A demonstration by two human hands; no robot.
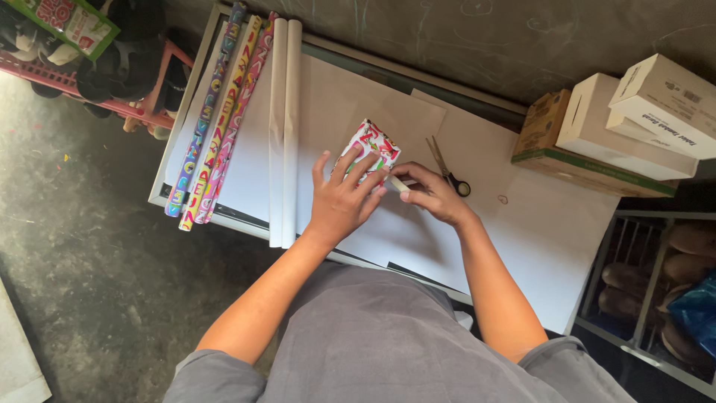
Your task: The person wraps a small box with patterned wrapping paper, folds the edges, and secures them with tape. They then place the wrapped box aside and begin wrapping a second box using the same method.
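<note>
A small box wrapped in red, green and white patterned paper [375, 142] lies on white paper sheets [350, 97] covering the table. My left hand [341, 195] lies flat on the near side of the box, fingers spread over it. My right hand [434, 194] is beside it on the right, fingers pinched on a small pale piece, perhaps tape [397, 183], at the box's edge. Scissors with black handles [450, 175] lie just beyond my right hand.
Three rolls of colourful wrapping paper [216, 119] and two white rolls [284, 127] lie along the table's left side. Cardboard boxes [611, 127] are stacked at the right. A rubber band [503, 199] lies on the paper. A red shoe rack [112, 67] stands left; another rack [656, 283] stands right.
</note>
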